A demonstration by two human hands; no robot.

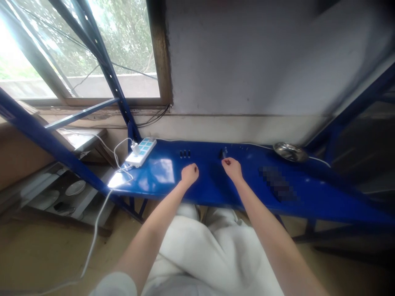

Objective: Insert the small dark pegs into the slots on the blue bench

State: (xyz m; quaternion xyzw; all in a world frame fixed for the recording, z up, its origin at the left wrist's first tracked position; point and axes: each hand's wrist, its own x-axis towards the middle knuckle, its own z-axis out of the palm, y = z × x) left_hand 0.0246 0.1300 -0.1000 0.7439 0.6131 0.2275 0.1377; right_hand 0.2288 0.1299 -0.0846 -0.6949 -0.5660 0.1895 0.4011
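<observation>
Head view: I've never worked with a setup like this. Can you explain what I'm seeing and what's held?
No machine here: a person's bare hands, seen by a camera worn on their head, facing forward and down. The left hand and right hand are at a blue table. Three small dark pieces lie beyond the left; small dark and clear pieces sit by the right. A white power strip is leftmost, a metal dish far right. Both hands are curled; anything held is too small to identify.

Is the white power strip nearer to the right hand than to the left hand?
No, the power strip lies on the left part of the blue table, with the left hand closer than the right hand.
</observation>
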